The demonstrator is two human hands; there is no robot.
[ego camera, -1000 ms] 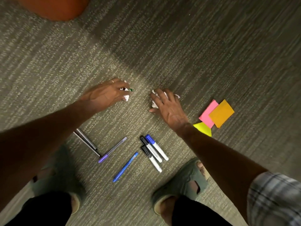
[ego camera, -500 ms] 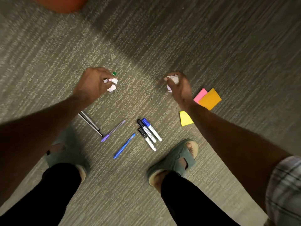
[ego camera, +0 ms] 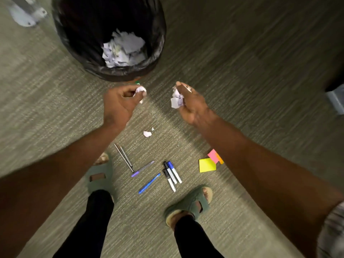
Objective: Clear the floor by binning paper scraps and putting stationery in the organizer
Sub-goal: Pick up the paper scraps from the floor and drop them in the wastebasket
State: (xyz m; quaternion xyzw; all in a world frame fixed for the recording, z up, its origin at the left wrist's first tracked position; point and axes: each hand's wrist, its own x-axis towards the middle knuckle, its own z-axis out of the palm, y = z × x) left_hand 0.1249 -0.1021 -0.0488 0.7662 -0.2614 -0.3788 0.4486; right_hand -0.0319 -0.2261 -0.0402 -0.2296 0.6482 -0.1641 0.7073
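My left hand (ego camera: 119, 103) is closed on a crumpled white paper scrap (ego camera: 141, 89), held just short of the bin. My right hand (ego camera: 191, 104) grips another wad of paper scraps (ego camera: 176, 98). The black-lined bin (ego camera: 78, 43) stands ahead with several white scraps inside. Small paper scraps (ego camera: 147, 133) lie on the carpet below my hands. On the floor near my feet lie two grey pens (ego camera: 124, 157), a purple pen (ego camera: 142, 168), a blue pen (ego camera: 149, 183), three markers (ego camera: 172, 175) and yellow, pink and orange sticky notes (ego camera: 207, 165). A green item (ego camera: 137, 82) peeks out by the bin's base.
My two feet in green sandals (ego camera: 189, 203) stand on the grey carpet on either side of the pens. A grey metal furniture base (ego camera: 26, 13) sits at the top left, and another grey object (ego camera: 336, 101) is at the right edge.
I have stood up from the floor; both hands rose with paper scraps and moved toward the bin, which came into view. A small scrap now lies on the carpet.
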